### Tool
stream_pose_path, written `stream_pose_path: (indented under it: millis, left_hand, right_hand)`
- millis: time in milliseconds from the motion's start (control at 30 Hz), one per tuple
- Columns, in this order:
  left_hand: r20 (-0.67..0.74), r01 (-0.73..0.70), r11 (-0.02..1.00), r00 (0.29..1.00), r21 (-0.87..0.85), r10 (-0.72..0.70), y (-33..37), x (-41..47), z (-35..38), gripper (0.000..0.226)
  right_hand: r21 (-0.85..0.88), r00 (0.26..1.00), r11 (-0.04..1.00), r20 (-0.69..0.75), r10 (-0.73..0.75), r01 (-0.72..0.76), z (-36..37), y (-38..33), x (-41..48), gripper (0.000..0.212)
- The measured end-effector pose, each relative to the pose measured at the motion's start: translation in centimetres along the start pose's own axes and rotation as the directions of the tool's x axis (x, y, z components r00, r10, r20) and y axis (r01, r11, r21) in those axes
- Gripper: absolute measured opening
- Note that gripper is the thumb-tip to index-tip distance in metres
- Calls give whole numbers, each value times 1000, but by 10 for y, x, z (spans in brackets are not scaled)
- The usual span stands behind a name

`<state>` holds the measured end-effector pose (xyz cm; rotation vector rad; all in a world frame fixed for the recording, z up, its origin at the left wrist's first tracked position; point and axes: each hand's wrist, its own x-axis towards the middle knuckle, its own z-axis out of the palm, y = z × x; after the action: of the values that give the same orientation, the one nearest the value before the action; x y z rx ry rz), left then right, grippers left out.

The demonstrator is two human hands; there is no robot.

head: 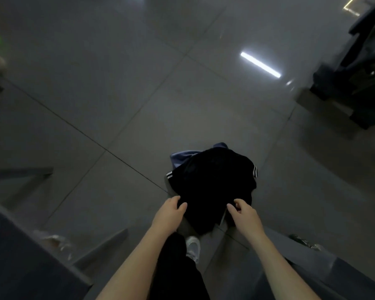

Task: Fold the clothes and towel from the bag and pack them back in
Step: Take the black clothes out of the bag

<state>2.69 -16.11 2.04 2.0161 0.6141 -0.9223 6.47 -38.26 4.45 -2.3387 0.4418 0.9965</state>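
Over dim grey floor tiles, at lower centre, our left hand and right hand pinch the black striped garment in curled fingers, so we judge folding and packing not yet done.

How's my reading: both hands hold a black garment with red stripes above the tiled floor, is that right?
Not quite: the stripes are white, not red. The head view shows the left hand and right hand holding the black garment, striped at its sides, above the tiled floor.

Glossy grey tiled floor, dark grout lines; bright strip-light reflection; dark furniture upper right.
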Motion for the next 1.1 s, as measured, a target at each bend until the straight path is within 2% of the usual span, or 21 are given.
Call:
stream_pose_path:
  millis: [200, 333, 467, 667, 867, 1100]
  left_hand:
    - [45, 66, 995, 997, -72, -63, 4, 78, 33, 56]
    - [16, 89, 992, 996, -90, -88, 0, 140, 52, 62]
    - [-18, 145, 977, 989, -154, -150, -17, 211, 80, 75]
    - [-62, 296, 942, 949, -160, -309, -44, 292, 128, 100]
    - [-49, 322, 927, 940, -192, -337, -61, 334, 147, 116]
    - [-31, 224, 899, 967, -376, -254, -66, 350, 167, 120]
  right_hand:
    - [72, 995, 992, -11, 104, -103, 7, 19, 76, 60]
    - [93, 988, 988, -86, 127, -119, 20, 27, 141, 70]
    - [43, 984, 987, -86, 159, -156, 49, 47, 217, 86]
    - [-168, 982, 969, -89, 167, -180, 75, 89, 302, 99]
    - [-210, 980, 958, -67, 188, -198, 80, 119, 361, 112]
    - [72, 990, 988, 21, 137, -138, 100, 136, 384, 115]
